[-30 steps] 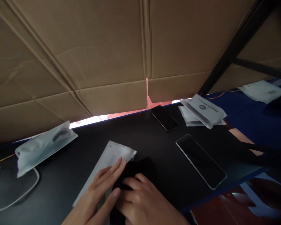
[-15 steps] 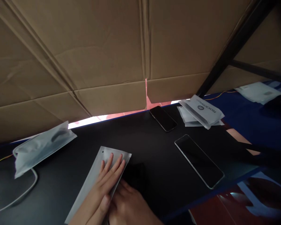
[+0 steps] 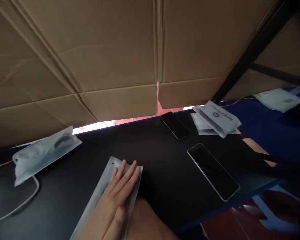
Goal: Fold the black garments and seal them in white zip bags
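A frosted, translucent zip bag lies on the black table at the lower middle. Flat on top of it rests my left hand, its fingers a little spread toward the bag's far end, where a small dark hole shows in one corner. My right hand is at the bag's right edge, partly behind my left hand; its fingers are hidden under or behind the bag, so what they touch cannot be made out.
Two phones, a smaller one and a larger one, lie right of the bag. White printed pouches are stacked beyond them. A filled frosted bag and white cable are left. Cardboard stands behind the table.
My left hand has shifted slightly right on the bag. My right hand's fingers, partly visible before beside the bag, are now hidden. The view has shifted a little.
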### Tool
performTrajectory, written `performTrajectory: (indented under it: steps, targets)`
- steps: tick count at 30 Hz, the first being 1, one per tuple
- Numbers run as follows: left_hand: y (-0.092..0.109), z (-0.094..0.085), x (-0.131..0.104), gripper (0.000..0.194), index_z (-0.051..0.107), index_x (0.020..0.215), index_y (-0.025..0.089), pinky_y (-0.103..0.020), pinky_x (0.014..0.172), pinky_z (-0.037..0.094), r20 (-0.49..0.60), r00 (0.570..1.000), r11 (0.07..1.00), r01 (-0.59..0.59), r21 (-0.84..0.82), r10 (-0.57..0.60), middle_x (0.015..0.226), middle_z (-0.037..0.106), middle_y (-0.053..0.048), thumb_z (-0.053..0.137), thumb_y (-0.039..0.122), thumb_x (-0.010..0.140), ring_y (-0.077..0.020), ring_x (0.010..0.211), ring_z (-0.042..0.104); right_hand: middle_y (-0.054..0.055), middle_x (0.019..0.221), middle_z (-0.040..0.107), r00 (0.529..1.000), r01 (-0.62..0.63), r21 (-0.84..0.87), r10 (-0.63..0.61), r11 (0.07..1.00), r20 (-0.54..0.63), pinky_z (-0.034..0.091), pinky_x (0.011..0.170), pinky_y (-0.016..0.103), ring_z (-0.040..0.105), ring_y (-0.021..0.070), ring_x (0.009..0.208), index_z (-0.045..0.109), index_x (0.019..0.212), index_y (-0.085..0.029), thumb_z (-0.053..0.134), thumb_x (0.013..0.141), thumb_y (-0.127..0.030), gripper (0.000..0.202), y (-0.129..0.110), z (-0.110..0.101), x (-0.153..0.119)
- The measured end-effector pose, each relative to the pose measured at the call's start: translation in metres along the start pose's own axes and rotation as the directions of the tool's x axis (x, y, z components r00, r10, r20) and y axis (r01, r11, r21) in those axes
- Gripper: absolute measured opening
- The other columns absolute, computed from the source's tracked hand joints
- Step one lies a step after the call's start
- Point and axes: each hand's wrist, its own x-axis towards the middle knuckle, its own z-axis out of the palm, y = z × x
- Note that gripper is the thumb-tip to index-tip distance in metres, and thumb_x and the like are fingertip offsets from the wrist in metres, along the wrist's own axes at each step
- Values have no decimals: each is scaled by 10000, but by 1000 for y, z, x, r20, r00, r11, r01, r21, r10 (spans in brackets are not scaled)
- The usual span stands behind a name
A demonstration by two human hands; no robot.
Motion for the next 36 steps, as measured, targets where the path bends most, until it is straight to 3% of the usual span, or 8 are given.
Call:
performTrajectory:
  steps: [4, 7, 12, 17, 23, 27, 31, 36]
  targets:
    - [-17, 8, 2, 613, 178, 1782, 368, -723, 1249, 362, -34, 999, 997, 38, 61, -36, 1804, 393, -69, 235, 477, 1182, -372, 1665, 325, 16, 1247, 842, 964, 233, -60, -239, 971, -118, 540, 1189, 361, 741, 237, 1287, 755, 1296, -221, 506, 1106, -216, 313, 23, -13, -17]
    - [-31, 14, -4, 631, 150, 1782, 384, -735, 1210, 411, -68, 993, 987, 102, 127, -94, 1779, 443, -84, 321, 357, 1175, -368, 1660, 338, 19, 1254, 845, 862, 282, -332, -389, 900, -324, 557, 1170, 445, 733, 289, 1283, 773, 1266, -211, 572, 1124, -355, 286, 39, -34, -38]
    - [-27, 19, -6, 637, 156, 1782, 378, -798, 1212, 353, -70, 993, 987, 99, 128, -90, 1784, 435, -96, 325, 369, 1168, -392, 1672, 310, 86, 1221, 840, 901, -54, -270, -70, 961, -428, 680, 810, 401, 790, 298, 1002, 781, 1274, -189, 626, 1089, -564, 446, 30, -49, -46]
    - [-18, 11, 1, 604, 236, 1767, 405, -738, 1305, 275, -30, 996, 993, 83, -84, -86, 1816, 388, -40, 184, 524, 1177, -363, 1673, 338, 25, 1263, 819, 953, 144, -7, -141, 990, -268, 557, 1150, 233, 730, 180, 1270, 793, 1158, -198, 576, 1143, -219, 218, 13, -47, -19]
    - [-5, -1, 1, 677, 298, 1751, 423, -680, 1361, 211, 2, 998, 982, 61, -177, -62, 1807, 410, 14, 136, 661, 1139, -345, 1698, 296, 51, 1381, 778, 999, 40, 451, -25, 891, -39, 519, 1162, 198, 726, 150, 1311, 730, 1343, -146, 607, 1075, -95, 299, 11, -52, -2]
    - [6, -8, 1, 644, 331, 1743, 407, -629, 1331, 315, -79, 991, 977, 90, -193, -107, 1813, 397, 1, 162, 606, 1155, -336, 1676, 355, 20, 1259, 792, 958, 10, 617, 169, 787, -231, 556, 1087, 207, 754, 134, 1202, 762, 1223, -217, 579, 1044, -42, 310, 7, -43, 7]
    - [-2, -3, -3, 634, 224, 1765, 441, -726, 1272, 354, -80, 986, 988, 146, -43, -149, 1820, 379, -22, 392, 452, 1153, -380, 1658, 372, 24, 1124, 747, 877, -45, 504, 276, 863, -393, 602, 974, 267, 745, 163, 1061, 760, 1072, -254, 597, 977, -56, 272, 22, -53, -1]
    - [-18, -9, 0, 622, 287, 1735, 471, -929, 1151, 347, -87, 987, 984, 141, 105, -132, 1716, 550, -60, 443, 444, 1133, -462, 1627, 422, 34, 950, 689, 827, -259, 420, 424, 870, -368, 592, 726, 288, 693, 177, 820, 738, 1106, -239, 577, 1075, -220, 166, 63, -91, -24]
